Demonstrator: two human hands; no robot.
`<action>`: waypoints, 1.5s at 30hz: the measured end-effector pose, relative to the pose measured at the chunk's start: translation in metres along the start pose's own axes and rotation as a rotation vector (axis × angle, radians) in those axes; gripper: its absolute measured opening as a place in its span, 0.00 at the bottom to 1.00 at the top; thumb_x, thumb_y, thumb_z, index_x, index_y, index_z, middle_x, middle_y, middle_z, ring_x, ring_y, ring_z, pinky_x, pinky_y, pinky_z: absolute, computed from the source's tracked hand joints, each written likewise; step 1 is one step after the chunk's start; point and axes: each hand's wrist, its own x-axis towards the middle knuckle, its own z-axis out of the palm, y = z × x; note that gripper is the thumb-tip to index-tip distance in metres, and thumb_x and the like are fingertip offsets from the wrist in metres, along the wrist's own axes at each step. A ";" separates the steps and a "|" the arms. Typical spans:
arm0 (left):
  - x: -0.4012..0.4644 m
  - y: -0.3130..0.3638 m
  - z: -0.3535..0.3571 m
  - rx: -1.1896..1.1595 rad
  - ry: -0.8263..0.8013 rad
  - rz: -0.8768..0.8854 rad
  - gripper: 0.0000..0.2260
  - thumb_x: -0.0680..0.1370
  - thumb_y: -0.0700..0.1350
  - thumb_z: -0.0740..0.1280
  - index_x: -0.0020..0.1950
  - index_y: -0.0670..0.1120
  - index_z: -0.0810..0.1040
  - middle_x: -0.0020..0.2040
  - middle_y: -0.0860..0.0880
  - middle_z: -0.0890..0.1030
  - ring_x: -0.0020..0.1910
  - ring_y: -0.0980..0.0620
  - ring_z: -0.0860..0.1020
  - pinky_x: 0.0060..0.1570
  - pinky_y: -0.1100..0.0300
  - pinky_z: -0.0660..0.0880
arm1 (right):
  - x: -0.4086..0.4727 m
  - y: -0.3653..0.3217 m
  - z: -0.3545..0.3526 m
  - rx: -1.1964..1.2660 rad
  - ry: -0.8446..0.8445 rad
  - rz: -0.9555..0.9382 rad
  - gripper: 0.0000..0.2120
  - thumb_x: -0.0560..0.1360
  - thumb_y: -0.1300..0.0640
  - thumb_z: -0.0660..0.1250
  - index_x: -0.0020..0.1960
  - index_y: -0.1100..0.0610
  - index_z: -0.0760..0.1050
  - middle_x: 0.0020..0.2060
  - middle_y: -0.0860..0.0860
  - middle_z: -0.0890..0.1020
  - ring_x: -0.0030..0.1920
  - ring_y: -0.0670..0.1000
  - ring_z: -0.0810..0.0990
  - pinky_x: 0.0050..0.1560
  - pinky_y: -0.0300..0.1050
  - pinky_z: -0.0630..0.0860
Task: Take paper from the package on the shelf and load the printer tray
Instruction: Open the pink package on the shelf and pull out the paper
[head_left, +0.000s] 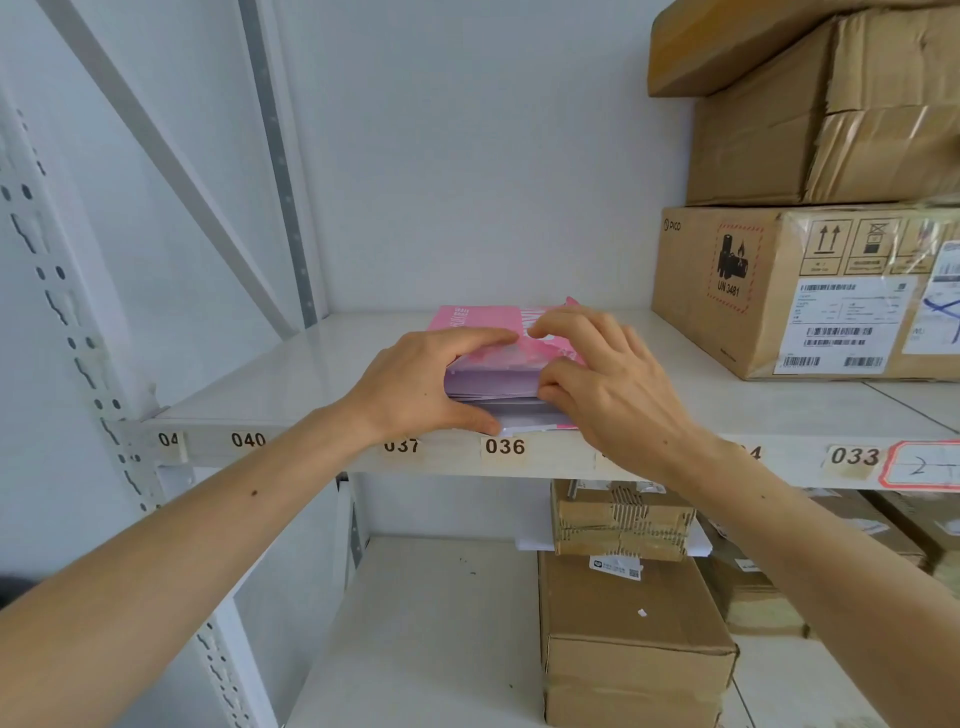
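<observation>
— Paper (493, 382), where does it sit?
— In a torn pink package (475, 319) at the front edge of a white shelf (291, 374), above the label 036 (505, 446). White wall behind, a perforated upright (57, 291) at the left, a grey brace slanting across.

— What else is on that shelf?
— A big box (748, 291) marked UN 3481 at the right, well apart from the package, with more cartons (779, 104) stacked on it. A lower shelf holds further boxes (628, 639).

— The left hand (415, 384)?
— It grips the package's left end: fingers curled over the top, thumb pressed along the lower front edge of the sheets.

— And the right hand (608, 374)?
— Bent over the right end. The upper fingers rest on the torn wrapper; the thumb pinches into the stack's front edge, where a thin gap divides upper sheets from lower.

— Anything unclear?
— The wrapper's print is too small to read. The right hand covers the package's right end and some labels. How many sheets are separated, I cannot tell. The cartons run out at the right border.
</observation>
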 end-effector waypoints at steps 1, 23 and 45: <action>-0.001 0.000 0.000 0.012 0.002 0.003 0.40 0.59 0.63 0.77 0.70 0.61 0.70 0.64 0.64 0.75 0.65 0.55 0.74 0.61 0.46 0.73 | -0.001 -0.002 0.000 -0.001 0.012 -0.004 0.09 0.76 0.60 0.65 0.39 0.62 0.78 0.60 0.58 0.78 0.63 0.59 0.70 0.58 0.50 0.65; -0.050 0.018 -0.005 -0.193 0.305 0.014 0.17 0.68 0.52 0.77 0.54 0.51 0.83 0.63 0.57 0.80 0.63 0.61 0.76 0.64 0.67 0.69 | -0.013 -0.030 -0.021 0.011 0.104 0.088 0.06 0.75 0.60 0.69 0.41 0.62 0.81 0.47 0.55 0.82 0.48 0.60 0.78 0.49 0.48 0.66; -0.091 0.043 -0.010 -1.233 0.098 -1.035 0.15 0.78 0.36 0.66 0.65 0.39 0.73 0.44 0.46 0.81 0.40 0.51 0.79 0.25 0.63 0.79 | -0.070 -0.088 -0.074 0.295 -0.136 0.487 0.23 0.73 0.44 0.71 0.61 0.58 0.75 0.60 0.51 0.75 0.61 0.52 0.72 0.61 0.49 0.65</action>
